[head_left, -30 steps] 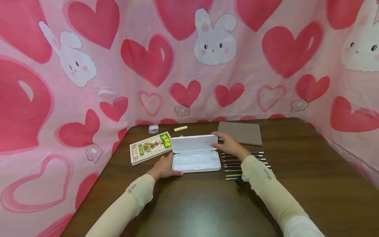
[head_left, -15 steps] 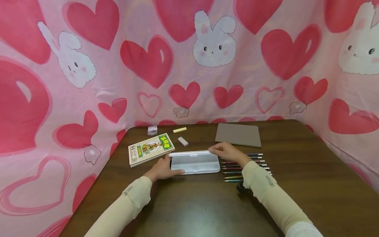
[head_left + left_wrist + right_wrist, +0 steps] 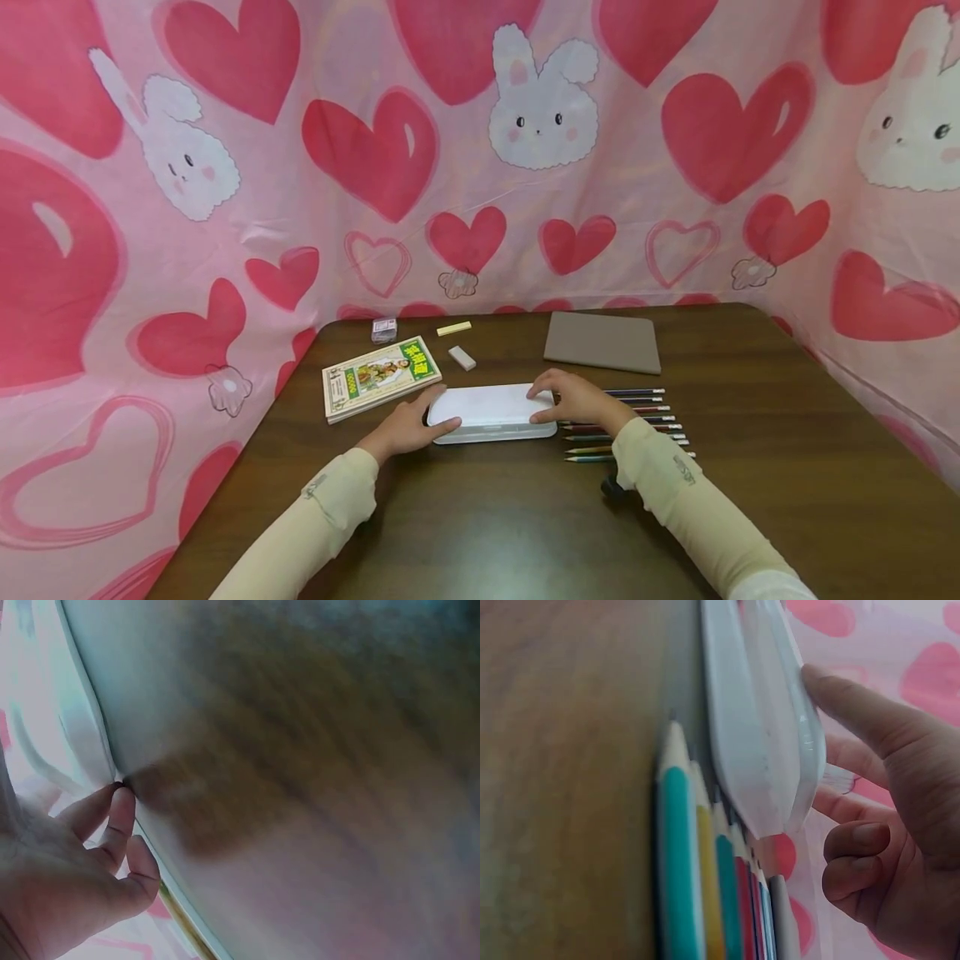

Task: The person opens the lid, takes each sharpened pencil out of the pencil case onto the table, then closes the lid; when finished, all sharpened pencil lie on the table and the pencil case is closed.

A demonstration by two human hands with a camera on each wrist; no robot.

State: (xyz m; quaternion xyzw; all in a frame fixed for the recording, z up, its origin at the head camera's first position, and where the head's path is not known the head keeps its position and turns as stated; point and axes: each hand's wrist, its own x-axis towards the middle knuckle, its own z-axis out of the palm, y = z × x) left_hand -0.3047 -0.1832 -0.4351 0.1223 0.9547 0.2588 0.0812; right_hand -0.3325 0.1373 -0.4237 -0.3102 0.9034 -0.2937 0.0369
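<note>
A white pencil case (image 3: 483, 407) lies on the table before me, its lid lowered with a narrow gap along the front. My left hand (image 3: 401, 427) holds the case's left end, thumb at the front and fingers toward the back. In the left wrist view those bent fingers (image 3: 120, 817) meet the table beside the white case (image 3: 86, 720). My right hand (image 3: 577, 402) presses on the lid's right end with thumb and forefinger. The right wrist view shows the gap between lid and base (image 3: 739, 727), with two fingers (image 3: 855, 840) curled free of it.
Several pencils (image 3: 588, 450) lie in a row right of the case, partly under the right forearm. A book (image 3: 382, 377) sits at the left, with a white eraser (image 3: 462, 358), a yellow strip (image 3: 453, 328) and a small clear box (image 3: 384, 331) behind. A grey-brown notebook (image 3: 602, 342) lies at the back right.
The lid has swung from upright down over the base, brought forward by my right hand. The white eraser behind it has come into view. My left hand has stayed at the left end.
</note>
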